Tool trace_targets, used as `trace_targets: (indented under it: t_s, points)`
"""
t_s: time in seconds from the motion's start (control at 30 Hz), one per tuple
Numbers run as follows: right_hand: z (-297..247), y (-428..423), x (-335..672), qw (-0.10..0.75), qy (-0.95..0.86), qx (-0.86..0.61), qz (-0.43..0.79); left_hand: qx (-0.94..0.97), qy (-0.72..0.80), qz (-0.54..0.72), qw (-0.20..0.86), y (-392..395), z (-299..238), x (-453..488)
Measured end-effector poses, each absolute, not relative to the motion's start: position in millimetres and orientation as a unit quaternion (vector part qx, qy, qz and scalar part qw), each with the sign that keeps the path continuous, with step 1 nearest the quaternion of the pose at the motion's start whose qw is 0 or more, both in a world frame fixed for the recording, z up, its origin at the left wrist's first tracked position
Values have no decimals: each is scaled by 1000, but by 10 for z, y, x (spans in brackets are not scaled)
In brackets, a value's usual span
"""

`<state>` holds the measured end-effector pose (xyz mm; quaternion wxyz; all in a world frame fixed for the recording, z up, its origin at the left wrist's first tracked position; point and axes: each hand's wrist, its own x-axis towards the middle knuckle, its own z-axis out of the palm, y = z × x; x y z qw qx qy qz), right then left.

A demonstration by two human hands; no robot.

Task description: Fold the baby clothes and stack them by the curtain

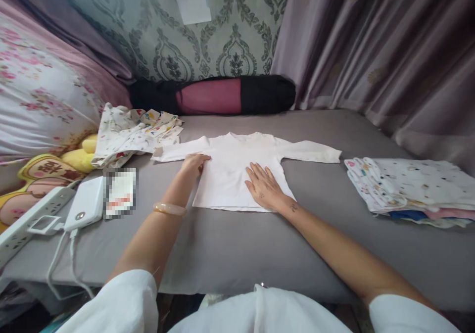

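Observation:
A small white long-sleeved shirt point(230, 177) lies spread flat on the grey bed sheet point(230, 254), its sleeves stretched out to both sides and its neckline facing the wall. At the armpit below the left sleeve, my left hand point(195, 162) has its fingers drawn together on the cloth at the shirt's side edge. My right hand point(264, 187) rests palm down on the lower right part of the body, fingers stretched out and slightly spread. Light creases show in the cloth between the two hands.
Folded patterned clothes point(415, 184) are stacked at the right. A crumpled printed garment point(137, 130) lies at the back left. Nearer left are a white power bank point(86, 202) with cables, a power strip point(37, 219) and yellow plush point(79, 160). A black-and-pink roll point(210, 96) lies along the wall.

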<state>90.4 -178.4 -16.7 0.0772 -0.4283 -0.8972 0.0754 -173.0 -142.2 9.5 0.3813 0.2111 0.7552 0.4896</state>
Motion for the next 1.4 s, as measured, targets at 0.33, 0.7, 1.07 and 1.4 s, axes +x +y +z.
trace_targets:
  t_s: [0.33, 0.7, 1.07, 1.4]
  points:
    - [-147, -1808, 903, 81, -894, -430, 96, 502, 836, 216, 45, -1564, 43, -1499]
    - [157, -1395, 1393, 133, -877, -430, 169, 714, 688, 126, 23, -1389, 162, -774]
    - [-23, -890, 1742, 102, -872, -476, -55, 786, 571, 209, 115, -1323, -190, 182]
    - [104, -815, 1725, 73, -868, -486, -64, 780, 573, 189, 166, -1463, -202, 168]
